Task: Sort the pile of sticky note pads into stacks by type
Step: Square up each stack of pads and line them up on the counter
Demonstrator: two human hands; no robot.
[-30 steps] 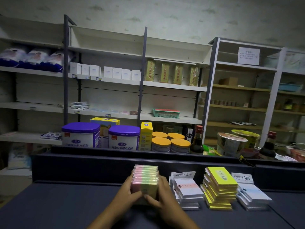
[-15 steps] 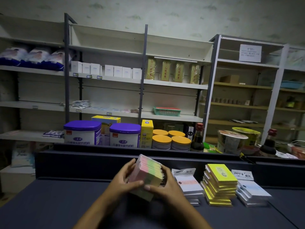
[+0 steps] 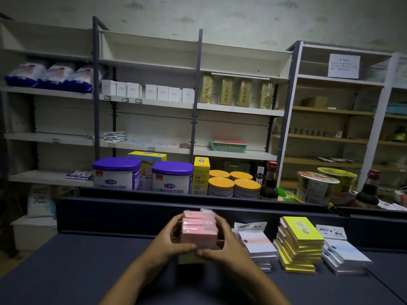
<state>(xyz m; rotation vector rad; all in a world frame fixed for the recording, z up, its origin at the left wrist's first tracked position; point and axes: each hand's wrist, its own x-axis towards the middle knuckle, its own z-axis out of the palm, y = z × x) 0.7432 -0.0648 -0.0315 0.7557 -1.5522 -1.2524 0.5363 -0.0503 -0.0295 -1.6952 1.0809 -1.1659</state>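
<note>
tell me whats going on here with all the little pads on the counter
A person is sorting sticky note pads by type on a dark counter. Both hands, left hand and right hand, grip a bundle of pink pads just above the surface. To the right stand three finished stacks: white pads, yellow pads, and pale blue-white pads. The pink bundle is not yet set down as its own stack.

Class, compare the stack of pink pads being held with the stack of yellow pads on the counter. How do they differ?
The pink stack is gripped between the left hand and right hand; the yellow stack lies untouched on the counter. The pink stack's edges line up squarely; the yellow stack's pads are fanned unevenly. Both are piles of several pads.
</note>
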